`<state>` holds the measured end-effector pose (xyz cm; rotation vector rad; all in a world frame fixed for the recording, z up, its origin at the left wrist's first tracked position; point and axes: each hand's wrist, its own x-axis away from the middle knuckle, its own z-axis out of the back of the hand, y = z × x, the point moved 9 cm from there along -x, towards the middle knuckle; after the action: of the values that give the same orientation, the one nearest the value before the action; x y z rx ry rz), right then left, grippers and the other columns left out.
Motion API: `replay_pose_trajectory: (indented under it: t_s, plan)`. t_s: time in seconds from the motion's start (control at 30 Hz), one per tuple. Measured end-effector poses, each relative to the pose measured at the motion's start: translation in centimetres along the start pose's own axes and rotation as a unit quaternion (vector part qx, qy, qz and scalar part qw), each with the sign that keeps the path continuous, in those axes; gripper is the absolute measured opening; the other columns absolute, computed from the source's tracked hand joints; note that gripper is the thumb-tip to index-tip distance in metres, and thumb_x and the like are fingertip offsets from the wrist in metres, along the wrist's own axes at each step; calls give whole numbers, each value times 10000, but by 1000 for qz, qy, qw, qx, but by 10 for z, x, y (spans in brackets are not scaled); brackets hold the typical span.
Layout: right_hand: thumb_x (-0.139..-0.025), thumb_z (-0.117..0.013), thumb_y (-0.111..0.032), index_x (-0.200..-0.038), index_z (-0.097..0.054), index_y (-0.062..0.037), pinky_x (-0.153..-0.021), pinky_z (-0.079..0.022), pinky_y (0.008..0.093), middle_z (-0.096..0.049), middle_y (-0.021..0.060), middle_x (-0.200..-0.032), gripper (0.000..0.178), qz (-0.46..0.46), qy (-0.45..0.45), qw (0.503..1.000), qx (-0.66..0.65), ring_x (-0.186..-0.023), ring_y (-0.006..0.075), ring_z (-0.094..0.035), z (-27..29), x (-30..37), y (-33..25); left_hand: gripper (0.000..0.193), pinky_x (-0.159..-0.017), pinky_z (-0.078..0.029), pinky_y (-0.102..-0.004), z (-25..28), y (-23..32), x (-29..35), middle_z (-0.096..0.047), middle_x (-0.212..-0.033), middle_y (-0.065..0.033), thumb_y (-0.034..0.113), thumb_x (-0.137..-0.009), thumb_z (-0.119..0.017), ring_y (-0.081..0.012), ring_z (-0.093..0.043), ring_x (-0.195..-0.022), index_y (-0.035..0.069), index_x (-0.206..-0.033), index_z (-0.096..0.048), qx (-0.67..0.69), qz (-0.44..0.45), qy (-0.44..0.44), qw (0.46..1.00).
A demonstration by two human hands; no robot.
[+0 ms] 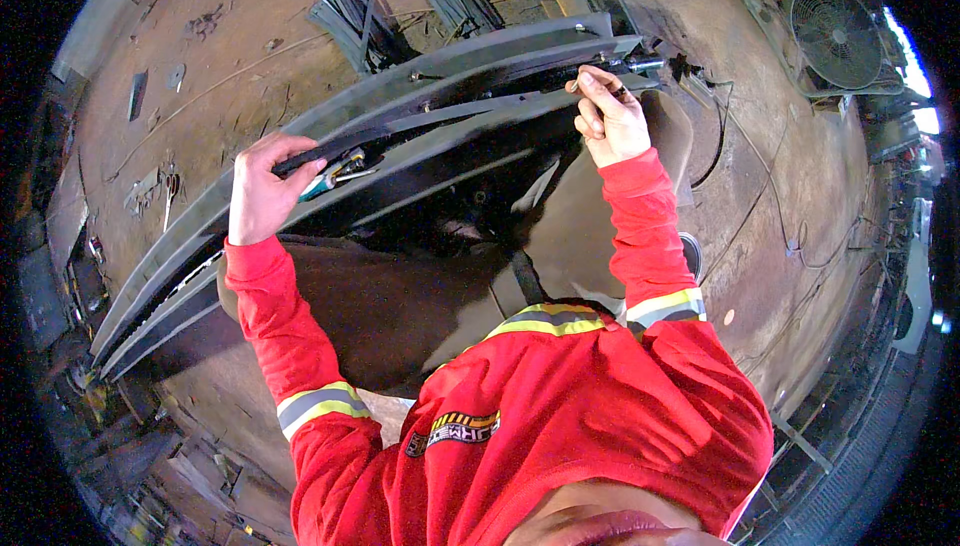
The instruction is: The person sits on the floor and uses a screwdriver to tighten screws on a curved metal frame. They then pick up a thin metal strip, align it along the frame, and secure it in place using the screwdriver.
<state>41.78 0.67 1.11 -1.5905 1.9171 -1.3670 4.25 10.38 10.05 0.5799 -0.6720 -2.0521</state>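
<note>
Across the middle of the frame, the stack of long curved steel leaves (420, 106) lay on the dirt floor (240, 16). My left hand (262, 191) was clenched around a thin dark strip (340, 146) at centre left. My right hand (610, 116) pinched a small dark pin (622, 93) at upper right, near the leaves' end.
</note>
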Motion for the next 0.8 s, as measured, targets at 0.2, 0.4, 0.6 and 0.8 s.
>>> replay_pose_trajectory:
  t_s: [0.2, 0.4, 0.6, 0.8]
  plan:
    - [-798, -751, -47, -954, -684, -3, -459, -358, 190, -670, 45, -751, 175, 146, 30, 975, 166, -523, 36, -489, -4, 5, -19, 186, -642, -472, -302, -3, 9, -6, -659, -793, -114, 16, -708, -756, -207, -614, -697, 3, -879, -684, 14, -7, -1, 1000]
    - [-781, -764, -38, -930, -692, 29, -720, -523, 242, -714, 96, -865, 178, 278, 2, 914, 295, -753, 120, -655, -31, 19, -45, 189, -647, -476, -303, -5, 17, -7, -654, -787, -112, 14, -706, -756, -210, -617, -695, 3, -880, -683, 10, -18, -4, 1000]
    - [-790, -755, -53, -927, -698, 32, -711, -529, 238, -721, 98, -863, 170, 252, -20, 860, 443, -765, 112, -666, -40, 20, -48, 190, -652, -485, -305, -9, 24, -11, -651, -786, -112, 14, -703, -760, -215, -625, -704, 7, -877, -683, 7, -27, -11, 1000]
    - [-791, -754, -72, -939, -715, 6, -707, -531, 248, -727, 99, -867, 172, 228, -67, 844, 480, -775, 113, -673, -36, 11, -58, 187, -661, -500, -312, -21, 32, -19, -654, -790, -117, 26, -706, -760, -232, -642, -711, 7, -874, -680, 4, -37, -9, 999]
